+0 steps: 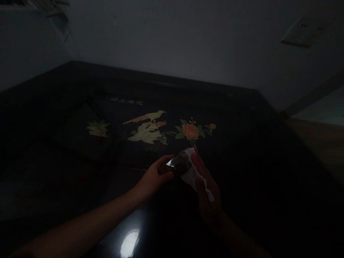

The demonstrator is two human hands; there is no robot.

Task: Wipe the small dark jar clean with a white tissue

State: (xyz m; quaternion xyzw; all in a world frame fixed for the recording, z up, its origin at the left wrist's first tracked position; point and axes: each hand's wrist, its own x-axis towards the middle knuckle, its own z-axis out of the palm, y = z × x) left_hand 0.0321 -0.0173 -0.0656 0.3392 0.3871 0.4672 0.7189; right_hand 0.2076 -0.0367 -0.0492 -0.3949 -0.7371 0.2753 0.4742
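The scene is very dim. My left hand (155,177) is closed in a pinch on one end of a small dark object (177,166) with a shiny edge; I cannot make out what it is. My right hand (206,191) grips a white cloth or tissue (197,175) and presses it against that object's other end. Both hands hover just above a glossy black table (74,147), near its middle.
The table top carries an inlaid picture of a bird (146,117), pale leaves and an orange flower (190,131), just beyond my hands. A lamp's reflection (129,243) glares on the near edge. A white wall with sockets (306,31) stands behind; wooden floor (325,143) lies right.
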